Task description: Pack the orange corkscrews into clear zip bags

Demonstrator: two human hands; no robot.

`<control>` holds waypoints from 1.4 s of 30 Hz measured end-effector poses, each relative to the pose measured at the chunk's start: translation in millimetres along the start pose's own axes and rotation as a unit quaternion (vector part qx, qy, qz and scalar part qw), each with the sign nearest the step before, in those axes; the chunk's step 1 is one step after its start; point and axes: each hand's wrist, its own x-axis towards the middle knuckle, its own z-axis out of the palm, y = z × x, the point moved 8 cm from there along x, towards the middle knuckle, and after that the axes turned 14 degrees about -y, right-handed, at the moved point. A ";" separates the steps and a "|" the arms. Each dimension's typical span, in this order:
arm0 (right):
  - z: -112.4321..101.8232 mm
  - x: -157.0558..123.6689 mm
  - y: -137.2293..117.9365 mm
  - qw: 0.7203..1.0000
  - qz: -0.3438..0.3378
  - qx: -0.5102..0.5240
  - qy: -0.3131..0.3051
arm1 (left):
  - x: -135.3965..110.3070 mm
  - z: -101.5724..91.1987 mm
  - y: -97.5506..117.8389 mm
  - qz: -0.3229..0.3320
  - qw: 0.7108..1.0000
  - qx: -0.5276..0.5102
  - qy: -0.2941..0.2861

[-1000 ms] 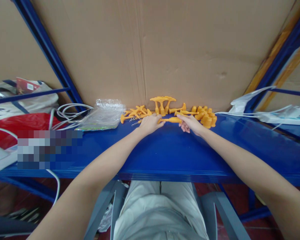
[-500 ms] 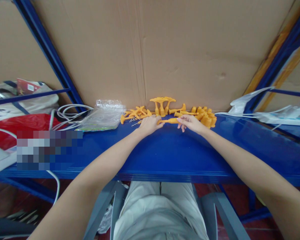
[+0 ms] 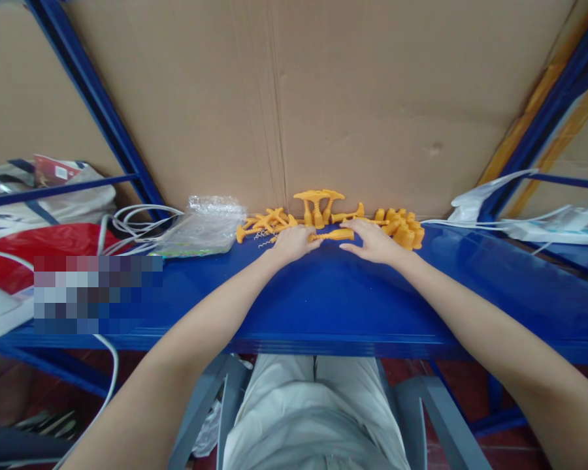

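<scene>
My left hand (image 3: 294, 243) is closed around one end of a yellow corkscrew (image 3: 340, 234), which lies level just above or on the blue table; I cannot tell which. My right hand (image 3: 370, 241) is beside its other end, thumb and fingers apart, with nothing gripped. To the left are yellow corkscrew handles (image 3: 274, 219), some with bare metal spirals. Behind my hands several T-shaped yellow corkscrews (image 3: 317, 205) stand upright, and another (image 3: 349, 215) lies next to them. Several short yellow sleeves (image 3: 406, 230) are grouped behind and right of my right hand.
A cardboard panel (image 3: 353, 104) closes off the back of the blue table (image 3: 313, 300). Clear plastic bags (image 3: 200, 228), white cables (image 3: 142, 215) and a red bag (image 3: 73, 248) occupy the left. On the right are a white power strip (image 3: 558, 228) and its cable.
My right hand has let go of the corkscrew's right end and spread its fingers, moving slightly away. My left hand keeps its hold in nearly the same place.
</scene>
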 end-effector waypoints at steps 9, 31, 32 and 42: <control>7.7 4.7 -22.0 0.983 -0.077 -0.163 -0.042 | -0.2 0.1 0.4 0.016 1.000 -0.011 0.002; 8.2 39.2 -36.3 0.968 -0.054 -0.216 -0.119 | 16.3 18.2 -25.9 0.037 0.983 -0.170 -0.055; 8.1 40.4 -35.9 0.969 -0.054 -0.206 -0.125 | 16.0 17.7 -26.3 0.035 0.985 -0.163 -0.051; 7.2 47.2 -6.1 0.956 0.054 0.184 -0.223 | 0.4 -3.0 -10.5 0.000 1.000 0.017 0.013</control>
